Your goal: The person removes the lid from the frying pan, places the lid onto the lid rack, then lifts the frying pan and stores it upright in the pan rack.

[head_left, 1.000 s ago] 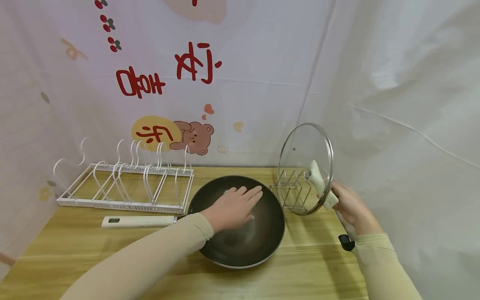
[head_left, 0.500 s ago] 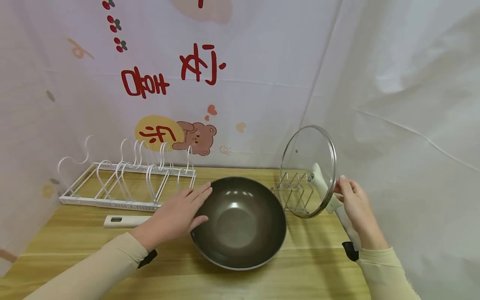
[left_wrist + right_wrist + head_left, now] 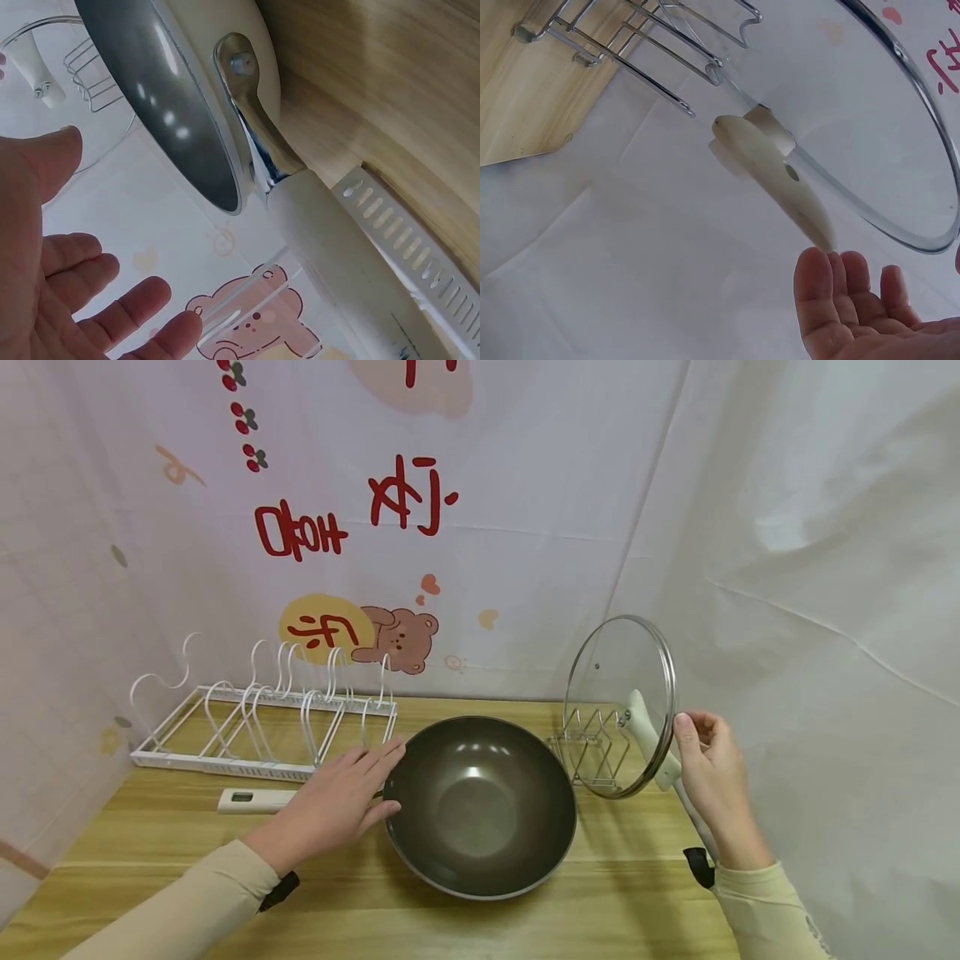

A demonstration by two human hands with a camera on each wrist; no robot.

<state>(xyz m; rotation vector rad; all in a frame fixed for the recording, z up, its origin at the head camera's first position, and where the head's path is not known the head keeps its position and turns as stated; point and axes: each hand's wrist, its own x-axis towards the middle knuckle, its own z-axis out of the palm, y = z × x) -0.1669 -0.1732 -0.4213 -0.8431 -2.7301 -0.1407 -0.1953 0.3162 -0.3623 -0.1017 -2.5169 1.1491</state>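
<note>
Wooden bench (image 3: 615,893) carrying a dark wok (image 3: 480,803): left hand (image 3: 333,802), fingers straight, lies beside its rim over the cream handle (image 3: 255,799); right of the wok, the right hand (image 3: 712,777), grip relaxed, touches the glass lid's (image 3: 618,702) handle in a wire rack (image 3: 592,747), the lid likely fragile and slippery.

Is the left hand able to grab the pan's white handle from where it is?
Probably yes. The left hand lies open right over the handle beside the pan, and nothing sits between them.
</note>
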